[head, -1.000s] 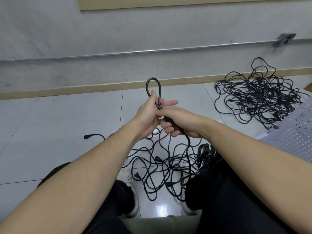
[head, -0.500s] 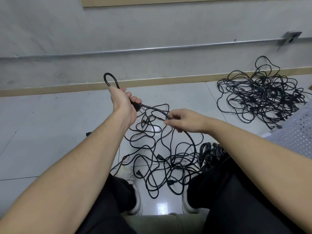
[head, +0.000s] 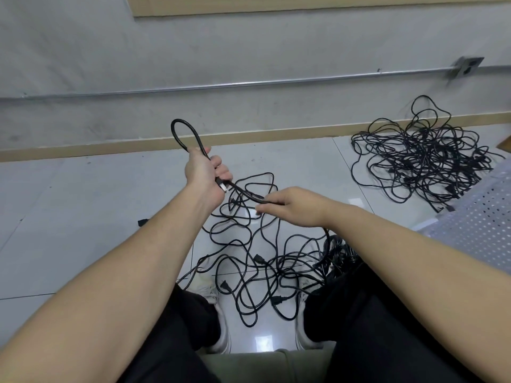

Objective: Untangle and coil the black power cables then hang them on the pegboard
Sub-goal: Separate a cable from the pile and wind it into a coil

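Note:
My left hand (head: 204,172) grips a black power cable (head: 243,193) with a small loop (head: 185,134) standing up above the fist and a plug end at its lower side. The cable runs right and down to my right hand (head: 290,207), which pinches it between thumb and fingers. Below my hands a tangle of black cables (head: 257,261) lies on the tiled floor between my feet. A second, bigger tangled heap of cables (head: 420,156) lies at the far right by the wall. A white perforated pegboard (head: 475,225) lies at the right edge.
I sit with black-trousered legs apart and white shoes (head: 221,327) on the grey tiled floor. A grey wall with a metal conduit (head: 249,84) and an outlet box (head: 467,66) runs across the back. A bundle of cables (head: 340,250) lies by my right knee.
My hands were together a second ago; my left hand has moved left with the loop and my right hand has slid along the cable to the right, stretching a span between them.

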Available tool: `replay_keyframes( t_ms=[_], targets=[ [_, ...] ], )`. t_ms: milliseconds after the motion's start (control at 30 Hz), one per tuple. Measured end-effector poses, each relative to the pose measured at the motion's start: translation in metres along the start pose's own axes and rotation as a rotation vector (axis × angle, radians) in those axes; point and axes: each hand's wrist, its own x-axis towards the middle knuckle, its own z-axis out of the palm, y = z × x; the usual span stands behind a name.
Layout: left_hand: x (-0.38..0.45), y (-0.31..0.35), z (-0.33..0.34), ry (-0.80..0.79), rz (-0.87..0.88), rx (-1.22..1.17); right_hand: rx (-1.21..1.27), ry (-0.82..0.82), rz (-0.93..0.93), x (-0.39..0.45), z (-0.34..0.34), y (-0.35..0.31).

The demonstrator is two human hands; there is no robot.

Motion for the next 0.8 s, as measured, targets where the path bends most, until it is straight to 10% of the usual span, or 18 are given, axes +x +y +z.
replay_keyframes(
  t_ms=[267,400,800],
  targets=[
    [0.0,0.001,-0.007,0.149,0.226,0.766,0.34,-0.035,0.195,-0.013,-0.026,0.013],
    [-0.016,-0.014,-0.001,0.006,0.208,0.998,0.717,0.147,0.129,-0.01,-0.034,0.011],
    [-0.029,-0.062,0.003,-0.384,0.252,1.482,0.82,0.454,0.281,0.0,-0.038,0.006]
  ],
)
